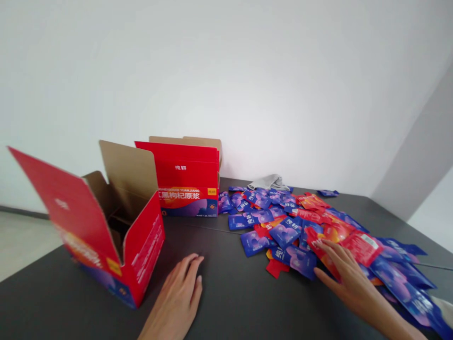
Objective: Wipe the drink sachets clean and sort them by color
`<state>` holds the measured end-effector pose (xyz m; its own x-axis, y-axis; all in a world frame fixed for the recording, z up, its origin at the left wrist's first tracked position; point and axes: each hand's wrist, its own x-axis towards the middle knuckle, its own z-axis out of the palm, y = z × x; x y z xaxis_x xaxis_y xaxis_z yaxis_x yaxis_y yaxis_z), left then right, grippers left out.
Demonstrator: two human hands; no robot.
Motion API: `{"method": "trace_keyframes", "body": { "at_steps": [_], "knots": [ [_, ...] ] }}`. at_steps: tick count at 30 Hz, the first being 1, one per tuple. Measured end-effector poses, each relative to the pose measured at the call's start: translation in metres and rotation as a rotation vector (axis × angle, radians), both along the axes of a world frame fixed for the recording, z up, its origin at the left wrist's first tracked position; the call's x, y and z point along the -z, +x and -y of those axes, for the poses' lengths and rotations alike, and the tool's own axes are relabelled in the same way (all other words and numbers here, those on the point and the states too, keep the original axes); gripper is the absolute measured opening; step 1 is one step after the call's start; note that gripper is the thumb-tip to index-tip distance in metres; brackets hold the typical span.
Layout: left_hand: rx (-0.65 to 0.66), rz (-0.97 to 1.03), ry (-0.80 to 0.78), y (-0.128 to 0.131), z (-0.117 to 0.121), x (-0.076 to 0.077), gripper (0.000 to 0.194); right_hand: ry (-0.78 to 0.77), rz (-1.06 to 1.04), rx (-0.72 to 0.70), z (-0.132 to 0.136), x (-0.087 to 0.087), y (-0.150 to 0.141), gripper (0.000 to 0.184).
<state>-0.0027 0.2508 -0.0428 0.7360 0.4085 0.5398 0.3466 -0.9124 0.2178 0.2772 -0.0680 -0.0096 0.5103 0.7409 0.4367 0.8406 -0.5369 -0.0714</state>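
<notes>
A pale wall [265,94] rose behind the dark tabletop [230,302], and in front of it the pouches lay in a loose, overlapping heap on the right. The right hand [345,274] was in among them, fingertips at a red pouch [311,236]; whether they gripped it or merely touched it, one could not tell. The left hand [177,288] looked released, fingers loosely bent over the table, no item visible in it — just beside the near box [145,241], which stood open.

And here was the risk: slick-looking packs, stacked unevenly, so a drag on one seemed likely to send its neighbours sliding, or bring two up together. Over at the near box, the raised red flap [60,203] leaned outward, and a careless left wrist could have knocked the carton askew, towards the table's left edge.

The rear box [187,179] stood close to the wall, hemming in the far side, with a grey cloth [267,182] behind the heap. The best room for moving? Between the two hands — a broad stretch of dark surface, few obstacles showing.
</notes>
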Motion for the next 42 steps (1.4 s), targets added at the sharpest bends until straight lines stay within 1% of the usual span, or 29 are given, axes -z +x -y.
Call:
{"method": "trace_keyframes", "body": {
  "at_steps": [2, 4, 6, 7, 9, 13, 16, 18, 20, 23, 27, 30, 32, 37, 39, 42],
  "knots": [
    [-0.003, 0.008, -0.006, 0.000, 0.000, 0.000, 0.034, -0.062, -0.040, -0.102, -0.014, -0.009, -0.024, 0.064],
    [-0.011, 0.015, -0.013, 0.000, 0.001, 0.000, 0.034, -0.181, -0.076, -0.258, -0.028, -0.015, -0.046, 0.066],
    [-0.015, 0.010, -0.018, 0.000, 0.000, 0.001, 0.035, -0.280, -0.098, -0.371, -0.038, -0.016, -0.057, 0.064],
    [-0.016, 0.006, -0.019, 0.000, 0.000, 0.001, 0.035, -0.303, -0.099, -0.383, -0.041, -0.014, -0.057, 0.062],
    [-0.018, 0.002, -0.024, 0.000, 0.000, 0.001, 0.035, -0.294, -0.089, -0.334, -0.044, -0.007, -0.049, 0.056],
    [-0.005, -0.012, -0.047, 0.000, 0.001, -0.001, 0.036, -0.167, -0.026, -0.204, -0.042, 0.008, -0.020, 0.045],
    [-0.006, -0.029, -0.050, -0.001, 0.002, -0.002, 0.037, -0.080, 0.000, -0.133, -0.042, 0.014, -0.006, 0.043],
    [-0.009, -0.034, -0.045, -0.001, 0.002, -0.003, 0.037, -0.017, 0.006, -0.059, -0.042, 0.016, -0.003, 0.041],
    [-0.014, -0.037, -0.038, -0.002, 0.002, -0.002, 0.037, 0.029, 0.045, 0.014, -0.042, 0.019, -0.001, 0.044],
    [-0.009, -0.043, -0.019, -0.003, 0.001, -0.001, 0.038, 0.011, 0.164, 0.065, -0.040, 0.028, 0.001, 0.052],
    [0.003, -0.056, -0.006, -0.004, -0.001, 0.002, 0.039, -0.076, 0.292, 0.020, -0.035, 0.039, 0.006, 0.050],
    [0.009, -0.053, 0.006, -0.004, -0.003, 0.004, 0.040, -0.106, 0.330, -0.015, -0.032, 0.038, 0.008, 0.058],
    [0.010, -0.048, 0.008, -0.003, -0.004, 0.006, 0.039, -0.082, 0.325, -0.018, -0.031, 0.032, 0.008, 0.057],
    [-0.008, -0.050, -0.010, -0.005, -0.003, 0.006, 0.039, 0.018, 0.231, 0.014, -0.027, 0.019, 0.006, 0.043],
    [0.002, -0.055, 0.001, -0.006, -0.002, 0.005, 0.039, 0.021, 0.220, 0.047, -0.025, 0.017, 0.006, 0.039],
    [0.022, -0.063, 0.036, -0.007, -0.002, 0.004, 0.039, 0.014, 0.202, 0.091, -0.024, 0.014, 0.006, 0.038]
  ]
}}
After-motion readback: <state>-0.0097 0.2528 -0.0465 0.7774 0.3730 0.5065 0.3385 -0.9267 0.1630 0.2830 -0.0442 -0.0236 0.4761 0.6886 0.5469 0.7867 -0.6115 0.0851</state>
